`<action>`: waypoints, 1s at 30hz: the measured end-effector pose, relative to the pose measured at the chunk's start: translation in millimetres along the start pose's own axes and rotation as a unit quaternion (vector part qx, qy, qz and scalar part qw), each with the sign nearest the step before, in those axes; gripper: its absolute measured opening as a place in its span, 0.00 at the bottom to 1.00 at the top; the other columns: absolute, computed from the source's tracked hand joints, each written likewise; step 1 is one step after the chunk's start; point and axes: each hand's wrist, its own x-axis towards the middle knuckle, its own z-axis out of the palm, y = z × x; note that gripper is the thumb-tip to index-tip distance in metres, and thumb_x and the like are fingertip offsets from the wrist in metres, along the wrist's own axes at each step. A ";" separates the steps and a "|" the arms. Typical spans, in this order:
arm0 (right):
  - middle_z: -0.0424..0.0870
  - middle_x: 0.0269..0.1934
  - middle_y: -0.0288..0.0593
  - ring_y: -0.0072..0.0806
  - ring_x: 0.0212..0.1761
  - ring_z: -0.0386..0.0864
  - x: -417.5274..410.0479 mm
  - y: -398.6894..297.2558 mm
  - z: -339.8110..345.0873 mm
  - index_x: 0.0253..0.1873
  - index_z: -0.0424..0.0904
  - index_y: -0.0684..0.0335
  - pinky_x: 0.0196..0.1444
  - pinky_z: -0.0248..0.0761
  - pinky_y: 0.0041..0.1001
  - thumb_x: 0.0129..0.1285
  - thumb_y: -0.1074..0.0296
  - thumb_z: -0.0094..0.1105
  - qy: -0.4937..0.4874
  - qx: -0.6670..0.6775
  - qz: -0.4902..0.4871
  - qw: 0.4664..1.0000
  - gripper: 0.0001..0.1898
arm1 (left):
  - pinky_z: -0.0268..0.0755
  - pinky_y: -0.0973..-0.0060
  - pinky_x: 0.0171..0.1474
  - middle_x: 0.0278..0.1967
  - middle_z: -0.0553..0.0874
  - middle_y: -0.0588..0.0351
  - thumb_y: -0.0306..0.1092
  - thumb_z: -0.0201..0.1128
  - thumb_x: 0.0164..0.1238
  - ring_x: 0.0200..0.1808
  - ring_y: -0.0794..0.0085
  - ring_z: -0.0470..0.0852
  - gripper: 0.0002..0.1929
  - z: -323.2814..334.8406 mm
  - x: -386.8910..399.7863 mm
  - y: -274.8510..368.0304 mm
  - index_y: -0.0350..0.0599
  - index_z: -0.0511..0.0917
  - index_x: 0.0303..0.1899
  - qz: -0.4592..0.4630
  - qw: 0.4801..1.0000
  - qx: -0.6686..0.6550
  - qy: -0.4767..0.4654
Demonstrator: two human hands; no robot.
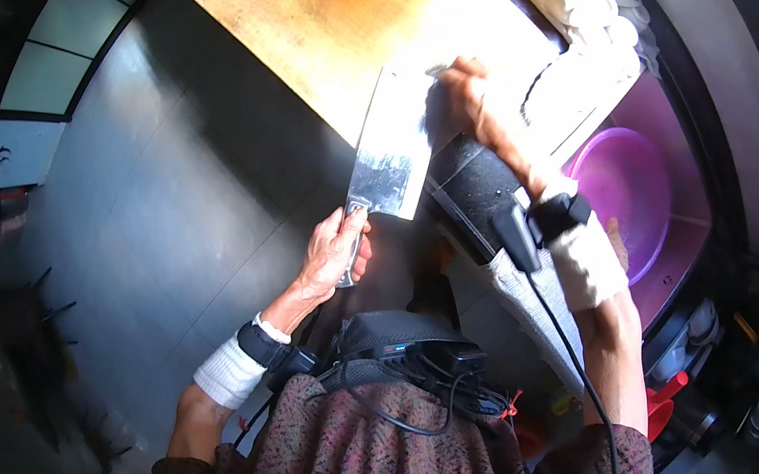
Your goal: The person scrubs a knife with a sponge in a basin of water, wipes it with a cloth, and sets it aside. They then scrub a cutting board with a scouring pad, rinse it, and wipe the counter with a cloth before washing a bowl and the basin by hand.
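My left hand (338, 249) is closed around the handle of a cleaver (392, 155), whose broad metal blade points away from me and overlaps the near edge of a wooden cutting board (299, 2). At the blade's far right corner is my right hand (467, 96), its fingers bent. A small pale thing (437, 70) shows at its fingertips; glare and blur hide what it is. The board's right part is washed out by bright light.
A pink-purple plastic basin (623, 196) stands right of the dark counter (474, 177). White bowls or cups (587, 7) are stacked at the back right. A light cloth (542, 308) hangs by the counter's near edge. A black cable (584, 372) runs along my right arm.
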 end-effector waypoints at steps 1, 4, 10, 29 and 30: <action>0.73 0.30 0.45 0.33 0.33 0.75 -8.1 -1.5 24.8 0.40 0.72 0.66 0.34 0.72 0.31 0.64 0.73 0.47 -0.096 0.171 0.070 0.978 0.05 | 0.66 0.84 0.14 0.18 0.76 0.61 0.48 0.52 0.72 0.12 0.82 0.73 0.15 -8.4 -1.3 -1.5 0.45 0.70 0.37 0.001 1.000 -0.001 0.013; 0.75 0.38 0.50 0.44 0.44 0.75 -37.1 -94.1 27.4 0.40 0.73 0.65 0.50 0.70 0.39 0.53 0.73 0.55 -0.099 -0.147 -0.166 0.970 0.09 | 0.66 0.84 0.14 0.18 0.76 0.61 0.49 0.53 0.71 0.12 0.82 0.72 0.16 -4.3 -1.1 -0.3 0.45 0.70 0.37 -0.002 1.000 -0.025 -0.003; 0.74 0.44 0.52 0.48 0.47 0.72 -11.0 -13.6 -3.3 0.41 0.73 0.68 0.50 0.68 0.40 0.46 0.75 0.56 -0.024 -0.089 -0.063 0.994 0.14 | 0.66 0.83 0.14 0.18 0.76 0.60 0.50 0.53 0.71 0.12 0.81 0.72 0.16 -1.8 -1.3 0.2 0.45 0.70 0.37 0.011 1.000 -0.007 -0.014; 0.73 0.34 0.43 0.37 0.43 0.74 -23.7 -61.0 58.0 0.34 0.72 0.60 0.44 0.70 0.37 0.42 0.69 0.53 -0.094 -0.172 -0.258 0.946 0.10 | 0.65 0.83 0.14 0.17 0.74 0.61 0.49 0.51 0.72 0.12 0.81 0.71 0.16 -9.0 -6.8 -2.7 0.45 0.70 0.37 -0.001 1.000 -0.015 0.008; 0.72 0.33 0.40 0.35 0.40 0.73 -13.5 -44.7 49.2 0.35 0.71 0.59 0.41 0.71 0.33 0.51 0.67 0.53 0.039 -0.241 -0.274 0.930 0.06 | 0.64 0.83 0.13 0.17 0.74 0.60 0.47 0.51 0.72 0.12 0.81 0.71 0.15 -5.6 -6.3 0.4 0.44 0.69 0.37 0.004 1.000 -0.007 0.007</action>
